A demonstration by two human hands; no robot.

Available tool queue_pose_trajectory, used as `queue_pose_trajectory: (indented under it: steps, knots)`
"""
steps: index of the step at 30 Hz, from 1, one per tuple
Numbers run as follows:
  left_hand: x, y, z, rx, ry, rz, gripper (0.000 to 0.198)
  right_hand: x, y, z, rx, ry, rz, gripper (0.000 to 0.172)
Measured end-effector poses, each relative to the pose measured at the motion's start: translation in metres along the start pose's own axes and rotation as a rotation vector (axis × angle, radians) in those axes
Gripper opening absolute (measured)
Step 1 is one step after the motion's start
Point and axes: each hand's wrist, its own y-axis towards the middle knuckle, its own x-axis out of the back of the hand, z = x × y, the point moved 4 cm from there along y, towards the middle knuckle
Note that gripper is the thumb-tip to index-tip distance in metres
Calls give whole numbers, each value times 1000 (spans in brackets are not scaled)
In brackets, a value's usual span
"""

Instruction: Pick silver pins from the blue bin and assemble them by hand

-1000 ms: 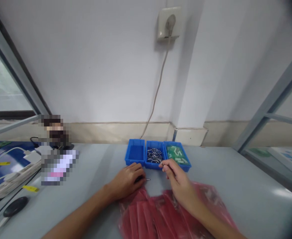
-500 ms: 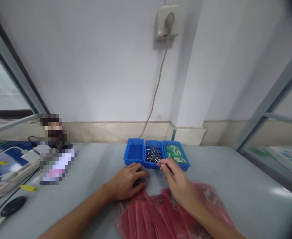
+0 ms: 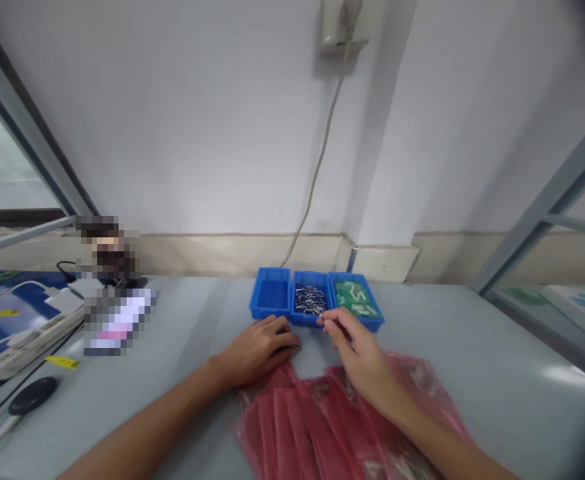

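Red plastic bags (image 3: 292,427) spread over the near counter (image 3: 502,380), partly beneath the right forearm. Beyond them three blue bins stand side by side. The middle bin (image 3: 303,319) holds the loose metal pins (image 3: 310,299), their long axes pointing every way. The right hand (image 3: 360,350) is nearer to these: its fingers, pinched on what looks like a small metal piece, are at the bin's near right corner, pins just far and left. The left hand (image 3: 260,353) curls palm-down, near left; its grasp I cannot tell.
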Motion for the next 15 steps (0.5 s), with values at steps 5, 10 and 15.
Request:
queue_pose_trajectory:
  steps: [5, 10, 15]
  knots:
    - [-2, 0, 4, 5, -17, -23, 17, -1, 0, 0, -26, 11, -1, 21]
    - [-3, 1, 4, -5, -16, -42, 15, 0, 1, 2, -9, 43, -4, 12]
    - [-4, 3, 4, -3, -5, -38, 11, -1, 1, 3, -21, 86, 10, 12]
